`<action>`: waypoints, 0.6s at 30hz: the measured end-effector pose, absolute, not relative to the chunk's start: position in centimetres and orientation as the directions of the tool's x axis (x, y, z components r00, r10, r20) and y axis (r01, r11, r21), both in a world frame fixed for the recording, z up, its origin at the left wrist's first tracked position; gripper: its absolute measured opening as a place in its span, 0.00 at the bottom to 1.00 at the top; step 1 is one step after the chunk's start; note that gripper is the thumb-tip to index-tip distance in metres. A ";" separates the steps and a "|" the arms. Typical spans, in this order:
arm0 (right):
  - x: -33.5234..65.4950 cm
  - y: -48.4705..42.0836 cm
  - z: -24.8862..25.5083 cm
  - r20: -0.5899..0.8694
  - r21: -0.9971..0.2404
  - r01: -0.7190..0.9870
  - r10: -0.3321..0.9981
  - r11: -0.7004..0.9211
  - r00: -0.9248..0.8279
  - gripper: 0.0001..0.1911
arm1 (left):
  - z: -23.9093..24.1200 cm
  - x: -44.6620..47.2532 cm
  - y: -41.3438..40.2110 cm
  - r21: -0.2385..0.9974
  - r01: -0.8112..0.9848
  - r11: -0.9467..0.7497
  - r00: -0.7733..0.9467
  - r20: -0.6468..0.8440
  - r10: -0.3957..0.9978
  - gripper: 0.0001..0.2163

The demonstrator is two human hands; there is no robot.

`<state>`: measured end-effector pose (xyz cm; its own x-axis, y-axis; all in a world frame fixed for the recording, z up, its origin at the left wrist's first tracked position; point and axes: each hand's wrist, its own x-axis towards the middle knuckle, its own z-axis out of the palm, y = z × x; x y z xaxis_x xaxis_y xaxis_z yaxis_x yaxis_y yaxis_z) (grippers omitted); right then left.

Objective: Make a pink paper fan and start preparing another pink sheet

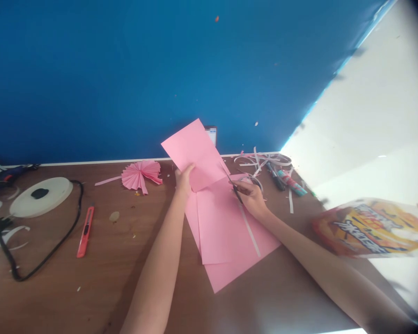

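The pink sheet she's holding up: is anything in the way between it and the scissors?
Nothing visible. The left hand holds the pink sheet raised, and the scissors in the right hand already meet its right edge.

A stack of paper sheets (230,241) lies on the table (125,278) near its middle; a raised sheet (195,148) stands above the stack's far end, pinched by the left hand (184,178) at its near edge; the right hand (252,195) holds scissors (234,185) at that sheet's right side; a cut strip (251,232) lies on the stack; a folded fan (141,175) sits left of the hands, by the far edge; a utility knife (85,232) lies further left; a disc (42,197) and cable (52,241) lie toward the left edge; pens (285,181) and paper scraps (261,160) fill the far right corner; a packet (372,227) rests at the right edge.
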<state>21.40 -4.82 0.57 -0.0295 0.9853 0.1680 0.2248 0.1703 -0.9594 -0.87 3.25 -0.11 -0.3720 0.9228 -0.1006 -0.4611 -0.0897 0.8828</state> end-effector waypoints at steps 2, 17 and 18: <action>21.4 -4.8 0.6 0.174 -0.955 0.238 0.984 0.176 -0.029 0.20 | -0.1 -0.9 3.2 0.885 -0.457 -0.090 -0.370 -0.097 0.924 0.20; 21.1 -5.3 1.7 0.142 -0.956 0.255 0.989 0.147 -0.039 0.23 | -0.2 -0.9 3.5 0.877 -0.468 -0.111 -0.366 -0.078 0.927 0.21; 21.1 -5.3 1.7 0.139 -0.958 0.250 0.990 0.144 -0.035 0.22 | -0.1 -0.9 3.4 0.877 -0.465 -0.120 -0.356 -0.061 0.933 0.21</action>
<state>21.09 -5.32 1.70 -0.0355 0.9896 0.1394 0.2496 0.1438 -0.9576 -0.88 3.42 -0.09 -0.3557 0.9326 -0.0607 -0.4652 -0.1204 0.8770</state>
